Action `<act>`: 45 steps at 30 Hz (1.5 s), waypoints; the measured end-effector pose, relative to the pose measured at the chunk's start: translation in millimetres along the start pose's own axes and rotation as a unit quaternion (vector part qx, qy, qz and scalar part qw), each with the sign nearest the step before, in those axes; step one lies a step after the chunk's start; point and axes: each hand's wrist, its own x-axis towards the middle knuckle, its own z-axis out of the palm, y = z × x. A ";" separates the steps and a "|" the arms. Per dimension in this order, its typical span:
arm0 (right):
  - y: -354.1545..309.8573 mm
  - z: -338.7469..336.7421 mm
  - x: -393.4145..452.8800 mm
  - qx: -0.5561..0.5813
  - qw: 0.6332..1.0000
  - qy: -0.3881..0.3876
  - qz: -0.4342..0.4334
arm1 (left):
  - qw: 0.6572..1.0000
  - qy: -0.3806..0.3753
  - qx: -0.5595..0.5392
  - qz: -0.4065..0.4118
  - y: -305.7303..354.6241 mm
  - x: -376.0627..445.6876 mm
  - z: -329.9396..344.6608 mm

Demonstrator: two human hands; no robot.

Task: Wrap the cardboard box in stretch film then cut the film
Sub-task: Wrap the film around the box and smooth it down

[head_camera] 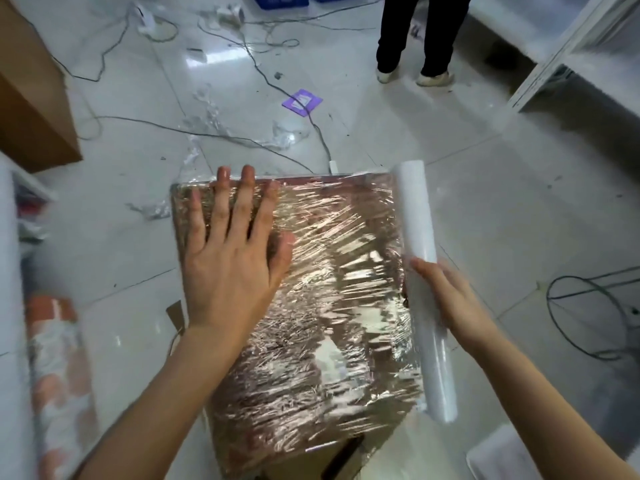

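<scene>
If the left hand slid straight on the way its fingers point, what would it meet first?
The left hand lies flat on the wrapped cardboard box, fingertips already at its far edge. Beyond it, probably only open floor with thin cables; depth is unclear.

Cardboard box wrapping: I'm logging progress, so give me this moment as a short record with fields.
box: cardboard box, top face covered in wrinkled stretch film
left hand: left hand pressed flat on the film, fingers straight
right hand: right hand holds the film roll along the box's right edge
film: not yet cut from the roll
bystander: person's legs standing beyond
</scene>
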 end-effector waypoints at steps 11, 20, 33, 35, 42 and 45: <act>23.2 -25.6 1.4 -0.035 0.999 -0.019 -0.036 | 1.000 -0.005 0.003 0.016 11.5 4.8 -4.2; 29.7 -34.2 18.0 -0.041 0.998 0.056 -0.011 | 1.000 -0.012 0.023 0.007 17.4 1.9 -4.8; 49.0 -31.3 42.8 -0.139 0.985 0.100 0.003 | 1.000 -0.009 0.017 0.009 17.1 1.3 -4.6; 50.1 -29.9 45.5 -0.133 0.987 0.088 0.008 | 1.000 -0.003 0.022 0.009 15.3 0.6 -4.5; 50.4 -17.5 46.0 -0.128 0.984 0.122 -0.009 | 1.000 0.007 -0.006 -0.001 11.6 -0.2 -4.7; 47.8 -14.6 47.8 -0.125 0.982 0.141 -0.005 | 0.999 -0.018 0.026 -0.039 21.2 -3.5 -15.8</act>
